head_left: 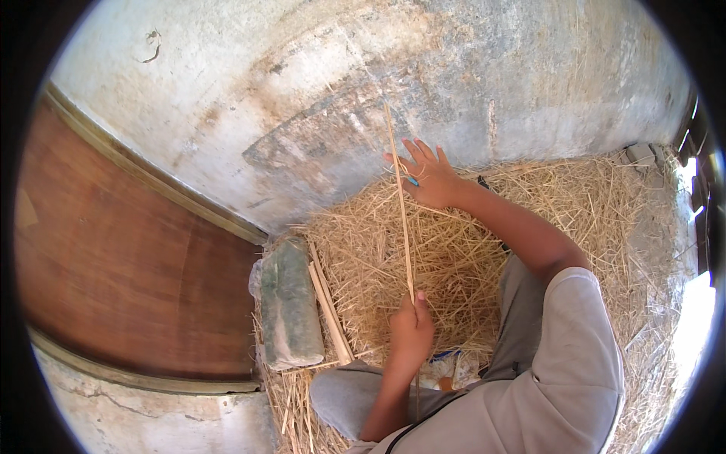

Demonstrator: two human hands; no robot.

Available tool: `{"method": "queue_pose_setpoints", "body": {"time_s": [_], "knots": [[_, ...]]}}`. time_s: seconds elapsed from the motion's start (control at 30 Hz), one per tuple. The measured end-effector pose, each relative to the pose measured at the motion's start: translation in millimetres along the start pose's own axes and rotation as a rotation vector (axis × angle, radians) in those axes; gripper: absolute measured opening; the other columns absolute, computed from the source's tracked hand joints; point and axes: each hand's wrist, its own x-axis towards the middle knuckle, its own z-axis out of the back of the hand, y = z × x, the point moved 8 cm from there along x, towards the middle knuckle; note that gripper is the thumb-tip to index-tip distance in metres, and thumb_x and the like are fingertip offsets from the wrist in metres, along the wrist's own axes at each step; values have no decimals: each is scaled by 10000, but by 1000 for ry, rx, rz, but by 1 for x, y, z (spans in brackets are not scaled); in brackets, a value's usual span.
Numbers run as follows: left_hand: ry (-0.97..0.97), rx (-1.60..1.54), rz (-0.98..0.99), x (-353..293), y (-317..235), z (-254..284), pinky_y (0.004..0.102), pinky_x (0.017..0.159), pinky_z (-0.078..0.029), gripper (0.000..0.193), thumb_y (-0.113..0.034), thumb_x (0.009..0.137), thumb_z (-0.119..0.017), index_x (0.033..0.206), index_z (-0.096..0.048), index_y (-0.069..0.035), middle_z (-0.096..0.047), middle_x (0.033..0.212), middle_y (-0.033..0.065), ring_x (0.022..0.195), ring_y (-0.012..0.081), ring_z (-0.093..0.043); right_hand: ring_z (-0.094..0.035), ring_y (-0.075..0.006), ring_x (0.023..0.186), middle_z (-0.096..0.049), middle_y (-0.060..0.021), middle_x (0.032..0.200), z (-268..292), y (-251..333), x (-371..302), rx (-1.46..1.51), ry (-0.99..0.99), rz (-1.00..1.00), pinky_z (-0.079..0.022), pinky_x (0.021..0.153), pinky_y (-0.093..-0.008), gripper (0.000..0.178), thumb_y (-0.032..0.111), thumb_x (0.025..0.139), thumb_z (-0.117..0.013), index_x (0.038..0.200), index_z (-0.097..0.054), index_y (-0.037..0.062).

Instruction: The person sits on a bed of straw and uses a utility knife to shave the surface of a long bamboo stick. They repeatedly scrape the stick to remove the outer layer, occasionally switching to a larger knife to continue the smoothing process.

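Note:
A long, thin, pale strip (pixel 403 219), which looks like split bamboo, stands lengthwise in front of me, its far tip against the wall. Its lower part is gripped in my left hand (pixel 412 333), the thumb pressed along it. Farther up, my right hand (pixel 432 180) has its fingers spread beside the strip. Thin curly shavings lie across those fingers, and a small blue piece (pixel 412 181) shows by them, too small to name. Whether the right hand touches the strip, I cannot tell.
Loose straw-like shavings (pixel 355 234) cover the floor around my folded legs. Left of me lie a greenish-grey block (pixel 290 310) and several flat pale slats (pixel 329 310). A brown wooden door (pixel 136 257) is at the left; a stained wall (pixel 318 98) rises ahead.

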Motion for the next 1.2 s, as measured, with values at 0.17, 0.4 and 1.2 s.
{"method": "queue_pose_setpoints", "body": {"time_s": [0.17,0.4,1.2], "knots": [[-30,-4,-25,3,-5,10,416,560,-414,404,-309,1089,-430,909,-546,33,-518,630,155,553,262,-496,29,-401,1549,23,-198,1680,-9,-13,3,736,262,-169,-93,1210,-631,748,559,1020,-420,1630,-79,294],[-124,-282,44,14,22,18,360,521,-417,318,-307,1027,-610,923,-607,-7,-597,641,43,566,128,-552,49,-289,1563,18,-169,1686,-6,8,-2,1730,603,-128,-86,1247,-526,710,533,1027,-452,1623,-178,262],[-197,-892,11,11,10,75,248,612,-531,286,-75,910,-754,779,-503,-123,-679,821,45,850,236,-746,193,-300,1536,157,-125,1675,-8,79,-49,1824,1044,-49,207,1139,-619,1253,1037,664,-104,1628,20,245]]}}
